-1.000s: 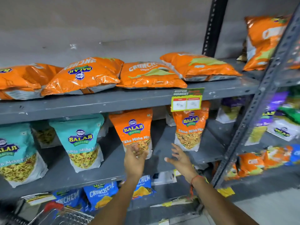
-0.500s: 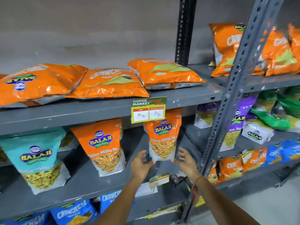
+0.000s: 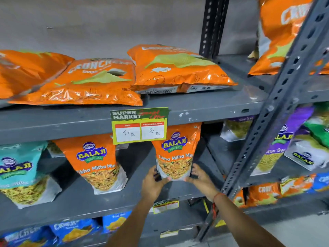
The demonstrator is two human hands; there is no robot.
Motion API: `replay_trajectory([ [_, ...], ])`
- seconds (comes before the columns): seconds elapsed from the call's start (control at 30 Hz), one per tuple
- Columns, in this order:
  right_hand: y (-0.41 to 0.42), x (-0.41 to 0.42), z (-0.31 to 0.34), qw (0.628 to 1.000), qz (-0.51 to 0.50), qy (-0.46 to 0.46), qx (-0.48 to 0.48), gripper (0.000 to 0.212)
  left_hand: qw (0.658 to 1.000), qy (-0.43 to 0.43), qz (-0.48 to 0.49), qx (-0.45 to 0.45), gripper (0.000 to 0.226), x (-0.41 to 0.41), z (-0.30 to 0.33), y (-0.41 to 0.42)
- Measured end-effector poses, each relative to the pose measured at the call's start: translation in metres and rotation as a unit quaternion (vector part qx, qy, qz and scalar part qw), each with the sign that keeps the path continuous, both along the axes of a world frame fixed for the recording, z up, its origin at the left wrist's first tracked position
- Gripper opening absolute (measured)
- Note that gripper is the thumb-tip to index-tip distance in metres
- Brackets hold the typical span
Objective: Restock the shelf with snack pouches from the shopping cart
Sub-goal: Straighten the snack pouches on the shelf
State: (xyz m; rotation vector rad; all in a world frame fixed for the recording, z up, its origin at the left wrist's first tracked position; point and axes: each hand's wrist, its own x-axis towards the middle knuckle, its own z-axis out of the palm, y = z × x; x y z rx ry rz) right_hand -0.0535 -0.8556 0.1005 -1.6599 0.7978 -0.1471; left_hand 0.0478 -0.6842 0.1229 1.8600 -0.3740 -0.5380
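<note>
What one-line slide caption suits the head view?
Both hands, left hand and right hand, cup an upright orange Tikha Mitha Mix pouch on the grey shelf.

Both arms reach forward, left hand (image 3: 154, 184) and right hand (image 3: 202, 179) cupped inward, thumbs nearly meeting.

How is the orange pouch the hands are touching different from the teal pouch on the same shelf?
The orange Balaji stand-up pouch is orange; the teal Balaji stand-up pouch is teal. The orange one has the left hand and right hand at its base; the teal one stands untouched. The orange one sits beneath the yellow price tag; the teal one sits far left. Both stand upright and show the Balaji logo.
</note>
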Motion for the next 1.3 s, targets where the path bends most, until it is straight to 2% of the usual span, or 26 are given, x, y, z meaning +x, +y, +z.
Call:
replay_trajectory([
  [0.1,-0.001,-0.003,-0.002,1.0,0.014,-0.016,-0.007,0.064,1.0,-0.003,0.009,0.0,0.06,-0.002,-0.006,-0.001],
  [0.23,0.009,-0.008,-0.001,0.999,-0.025,-0.04,-0.007,0.088,1.0,-0.008,0.009,-0.012,0.073,-0.007,-0.001,0.005],
  [0.3,0.02,-0.011,0.001,0.996,-0.071,-0.061,-0.008,0.09,0.999,-0.01,0.029,-0.018,0.08,-0.009,0.003,0.016],
  [0.43,0.06,-0.019,0.013,0.982,-0.15,-0.112,0.014,0.072,0.997,-0.026,0.056,-0.042,0.074,-0.013,0.018,0.054],
  [0.53,0.104,-0.016,0.028,0.978,-0.152,-0.139,-0.001,0.067,0.993,-0.059,0.084,-0.065,0.069,-0.014,0.036,0.1],
  [0.63,0.166,-0.009,0.05,0.978,-0.122,-0.165,-0.028,0.066,0.985,-0.094,0.123,-0.076,0.061,-0.013,0.057,0.165],
  [0.73,0.236,0.002,0.078,0.979,-0.077,-0.189,-0.014,0.067,0.977,-0.119,0.153,-0.09,0.06,-0.014,0.083,0.243],
  [0.9,0.363,0.033,0.101,0.976,0.002,-0.22,0.002,0.049,0.959,-0.15,0.229,-0.065,0.062,0.005,0.109,0.377],
  [1.1,0.478,0.094,0.092,0.975,0.131,-0.181,0.019,0.047,0.935,-0.165,0.315,-0.016,0.064,0.051,0.107,0.501],
  [1.3,0.539,0.19,0.067,0.963,0.235,-0.131,0.005,0.05,0.925,-0.104,0.366,0.001,0.064,0.113,0.078,0.57],
])
